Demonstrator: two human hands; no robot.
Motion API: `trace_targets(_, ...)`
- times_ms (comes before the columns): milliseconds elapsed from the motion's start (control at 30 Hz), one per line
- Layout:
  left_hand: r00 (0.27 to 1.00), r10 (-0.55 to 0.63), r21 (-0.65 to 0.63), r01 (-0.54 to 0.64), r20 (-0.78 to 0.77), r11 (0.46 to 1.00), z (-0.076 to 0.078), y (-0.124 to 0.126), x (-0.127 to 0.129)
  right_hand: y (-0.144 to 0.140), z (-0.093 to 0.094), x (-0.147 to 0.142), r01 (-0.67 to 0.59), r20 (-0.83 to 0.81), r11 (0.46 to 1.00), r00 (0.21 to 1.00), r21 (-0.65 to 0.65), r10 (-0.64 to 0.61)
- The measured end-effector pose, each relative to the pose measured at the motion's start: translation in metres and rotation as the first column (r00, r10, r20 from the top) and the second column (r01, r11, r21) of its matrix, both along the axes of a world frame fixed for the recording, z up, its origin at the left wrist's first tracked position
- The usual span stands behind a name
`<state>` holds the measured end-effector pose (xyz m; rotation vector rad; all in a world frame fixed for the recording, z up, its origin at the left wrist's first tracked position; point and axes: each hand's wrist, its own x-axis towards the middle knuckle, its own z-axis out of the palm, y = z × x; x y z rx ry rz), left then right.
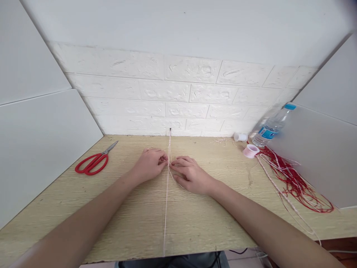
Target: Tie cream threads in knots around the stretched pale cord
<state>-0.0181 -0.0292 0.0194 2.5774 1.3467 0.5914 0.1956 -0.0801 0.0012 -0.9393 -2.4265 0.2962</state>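
A thin pale cord point(166, 208) runs from a small hook point(170, 129) at the foot of the wall, over the wooden table, to its front edge. Near the hook the cord looks braided, then splits into strands. My left hand point(152, 163) pinches a strand just left of the cord's middle. From the right, my right hand point(192, 175) meets it, thumb and fingers closed around a thin strand beside the cord. A loose loop of strand hangs below my right fingertips. The exact crossing of the strands between my fingers is too fine to make out.
Red-handled scissors point(93, 163) lie at the left. On the right are a pink thread spool point(251, 150), a white spool point(240, 137), a water bottle point(268, 130) leaning on the side panel, and a tangle of red and pink cords point(295, 182). White panels flank both sides.
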Motion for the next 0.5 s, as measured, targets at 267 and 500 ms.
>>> trace_targets(267,0.999,-0.036,0.015,0.037,-0.010,0.999,0.0000,0.0001,-0.0011,-0.0022,0.0028,0.0009,0.002,0.018,1.000,1.000,0.010,-0.002)
trace_targets(500,0.997,-0.035,0.068,0.030,0.075,0.997,0.0010,-0.0012,-0.0011,-0.0023,0.0036,0.0022,0.007,-0.005,0.999,1.000,0.034,-0.007)
